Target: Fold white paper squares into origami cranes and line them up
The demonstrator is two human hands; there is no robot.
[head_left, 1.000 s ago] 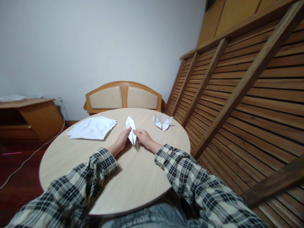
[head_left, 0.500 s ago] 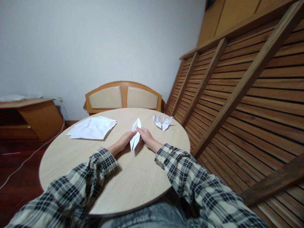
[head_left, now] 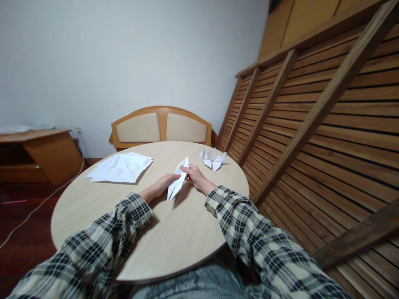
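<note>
A white folded paper (head_left: 176, 186), long and diamond-shaped with a slit at its near end, is held just above the round table (head_left: 149, 241). My left hand (head_left: 162, 184) pinches it along the left edge, thumb on top. On the other side my right hand (head_left: 195, 177) grips its upper right part between thumb and fingers. Some of the fingers under the paper are hidden. Two folded paper cranes (head_left: 206, 158) stand close together beyond my right hand.
White paper sheets (head_left: 121, 167) lie on the table's left side. Behind the table is a padded wooden headboard (head_left: 161, 124). A slatted wooden frame (head_left: 311, 133) leans along the right. At far left stands a wooden desk (head_left: 52, 153), with a cable (head_left: 40, 211) on the floor.
The folded paper has tilted, its far tip swinging right and its near tip left. My right hand has shifted slightly right and up with it. The cranes and sheets stay put.
</note>
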